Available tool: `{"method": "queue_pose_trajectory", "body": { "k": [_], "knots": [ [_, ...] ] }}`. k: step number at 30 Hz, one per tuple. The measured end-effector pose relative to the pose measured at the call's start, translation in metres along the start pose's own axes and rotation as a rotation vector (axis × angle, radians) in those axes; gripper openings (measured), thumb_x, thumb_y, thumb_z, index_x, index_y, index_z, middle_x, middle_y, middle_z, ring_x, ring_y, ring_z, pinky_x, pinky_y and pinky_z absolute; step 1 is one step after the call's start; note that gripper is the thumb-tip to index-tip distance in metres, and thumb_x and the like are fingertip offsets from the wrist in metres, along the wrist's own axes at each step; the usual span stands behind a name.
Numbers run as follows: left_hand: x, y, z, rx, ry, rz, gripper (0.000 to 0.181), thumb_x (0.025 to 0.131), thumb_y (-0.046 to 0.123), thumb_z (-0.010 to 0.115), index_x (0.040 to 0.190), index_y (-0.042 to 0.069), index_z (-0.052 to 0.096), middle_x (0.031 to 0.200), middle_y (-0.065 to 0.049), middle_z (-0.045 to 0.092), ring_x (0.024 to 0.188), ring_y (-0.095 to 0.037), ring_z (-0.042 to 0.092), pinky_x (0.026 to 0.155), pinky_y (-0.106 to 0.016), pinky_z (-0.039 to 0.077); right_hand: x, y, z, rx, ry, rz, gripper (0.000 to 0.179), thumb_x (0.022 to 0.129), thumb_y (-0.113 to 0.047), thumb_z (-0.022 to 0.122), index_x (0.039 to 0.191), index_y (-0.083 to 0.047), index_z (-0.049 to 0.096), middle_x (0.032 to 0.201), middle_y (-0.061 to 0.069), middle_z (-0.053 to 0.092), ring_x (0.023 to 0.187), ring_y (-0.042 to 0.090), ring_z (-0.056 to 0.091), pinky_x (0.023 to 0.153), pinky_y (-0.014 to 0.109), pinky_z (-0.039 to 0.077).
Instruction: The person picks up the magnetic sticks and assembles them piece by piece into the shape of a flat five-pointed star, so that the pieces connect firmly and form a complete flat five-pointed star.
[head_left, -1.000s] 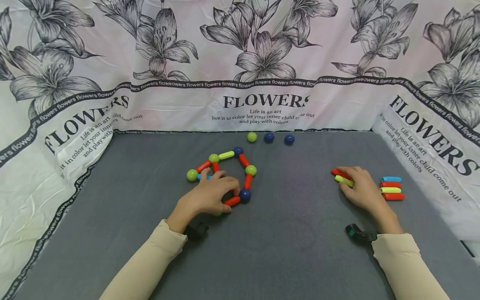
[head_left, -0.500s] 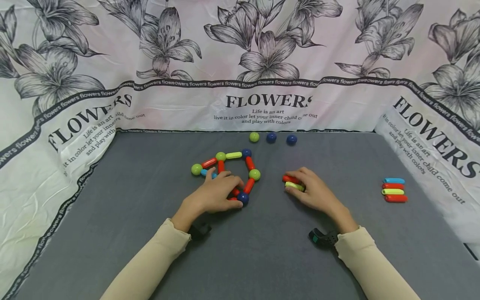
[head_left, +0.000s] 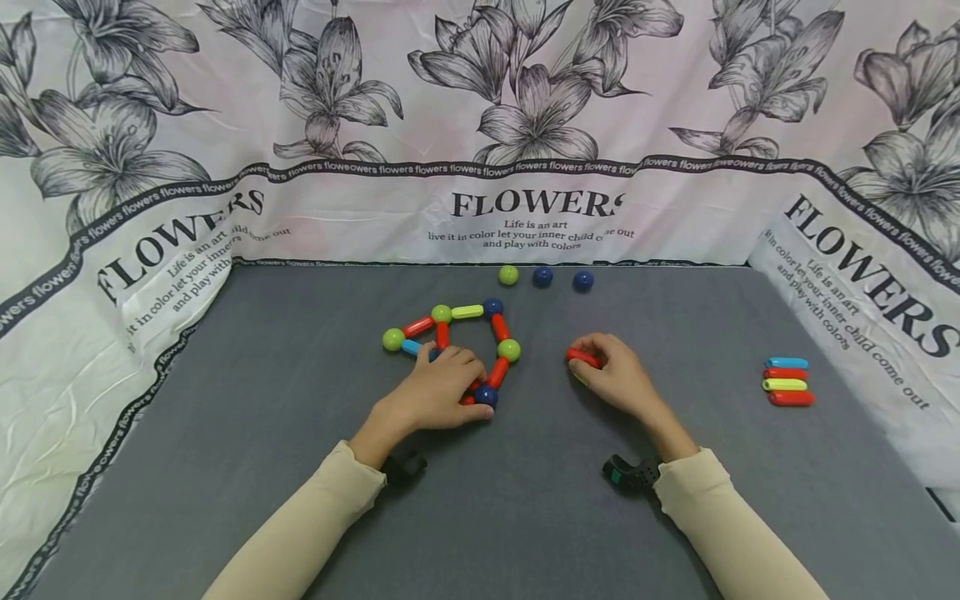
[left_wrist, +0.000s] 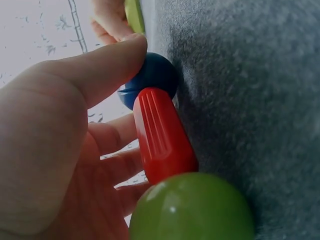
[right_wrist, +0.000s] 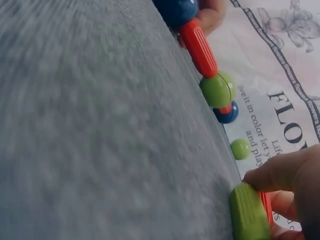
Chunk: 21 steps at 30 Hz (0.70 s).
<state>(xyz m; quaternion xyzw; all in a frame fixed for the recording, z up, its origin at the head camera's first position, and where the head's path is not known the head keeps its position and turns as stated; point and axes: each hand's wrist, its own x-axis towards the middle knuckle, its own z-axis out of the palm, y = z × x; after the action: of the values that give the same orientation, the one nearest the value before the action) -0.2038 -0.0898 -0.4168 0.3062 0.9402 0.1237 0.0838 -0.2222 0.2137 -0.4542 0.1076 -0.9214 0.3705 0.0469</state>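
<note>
A closed loop of a ball-and-rod frame [head_left: 442,335] lies left of centre on the grey counter [head_left: 540,500], where the left hand [head_left: 438,387] pinches its near blue ball [head_left: 486,397] between thumb and fingers. Just right of it, the right hand [head_left: 617,379] pinches a red rod [head_left: 582,357] together with a yellow-green rod [right_wrist: 248,212]. Beyond sit a loose green ball [head_left: 508,275] and two blue balls [head_left: 542,277], before a flower-printed cloth [head_left: 360,217], with four stacked-alongside rods [head_left: 784,385] far right.
</note>
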Motion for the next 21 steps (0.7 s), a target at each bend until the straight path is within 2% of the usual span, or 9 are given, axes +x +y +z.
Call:
{"method": "queue_pose_trajectory", "body": {
  "k": [3, 6, 11, 17, 21],
  "knots": [
    [0.001, 0.001, 0.001, 0.008, 0.004, 0.005, 0.050, 0.091, 0.054, 0.071, 0.124, 0.017, 0.064, 0.128, 0.000, 0.061, 0.129, -0.022, 0.050, 0.119, -0.064, 0.018, 0.002, -0.002, 0.006, -0.018, 0.060, -0.049, 0.022, 0.092, -0.015, 0.074, 0.111, -0.006, 0.071, 0.100, 0.013, 0.066, 0.084, 0.022, 0.055, 0.079, 0.036, 0.039],
    [0.002, 0.001, 0.002, 0.011, 0.009, 0.010, 0.050, 0.091, 0.055, 0.071, 0.123, 0.017, 0.063, 0.125, 0.000, 0.060, 0.126, -0.023, 0.050, 0.118, -0.064, 0.020, 0.004, -0.008, 0.014, -0.041, 0.115, -0.148, 0.023, 0.089, -0.015, 0.078, 0.110, -0.007, 0.074, 0.098, 0.011, 0.070, 0.083, 0.022, 0.055, 0.080, 0.037, 0.031],
    [0.002, 0.003, 0.004, 0.013, 0.020, 0.008, 0.051, 0.091, 0.055, 0.070, 0.124, 0.017, 0.064, 0.123, -0.001, 0.060, 0.125, -0.024, 0.051, 0.117, -0.065, 0.021, 0.005, -0.025, 0.030, -0.045, 0.112, -0.253, 0.023, 0.086, -0.021, 0.082, 0.106, -0.011, 0.076, 0.093, 0.004, 0.072, 0.078, 0.017, 0.052, 0.077, 0.036, 0.024],
    [0.002, 0.005, 0.005, 0.014, 0.026, 0.002, 0.051, 0.091, 0.055, 0.070, 0.123, 0.016, 0.064, 0.124, -0.001, 0.061, 0.125, -0.024, 0.051, 0.116, -0.067, 0.022, 0.008, -0.039, 0.042, -0.103, 0.117, -0.254, 0.024, 0.085, -0.027, 0.084, 0.104, -0.013, 0.076, 0.083, 0.000, 0.069, 0.074, 0.015, 0.048, 0.078, 0.038, 0.022],
    [0.002, 0.005, 0.005, 0.012, 0.023, -0.003, 0.052, 0.091, 0.056, 0.070, 0.124, 0.016, 0.064, 0.125, -0.001, 0.061, 0.126, -0.024, 0.051, 0.115, -0.067, 0.023, 0.007, -0.041, 0.039, -0.116, 0.109, -0.238, 0.030, 0.086, -0.032, 0.083, 0.107, -0.013, 0.075, 0.089, 0.002, 0.071, 0.078, 0.018, 0.052, 0.079, 0.039, 0.024]
  ]
}}
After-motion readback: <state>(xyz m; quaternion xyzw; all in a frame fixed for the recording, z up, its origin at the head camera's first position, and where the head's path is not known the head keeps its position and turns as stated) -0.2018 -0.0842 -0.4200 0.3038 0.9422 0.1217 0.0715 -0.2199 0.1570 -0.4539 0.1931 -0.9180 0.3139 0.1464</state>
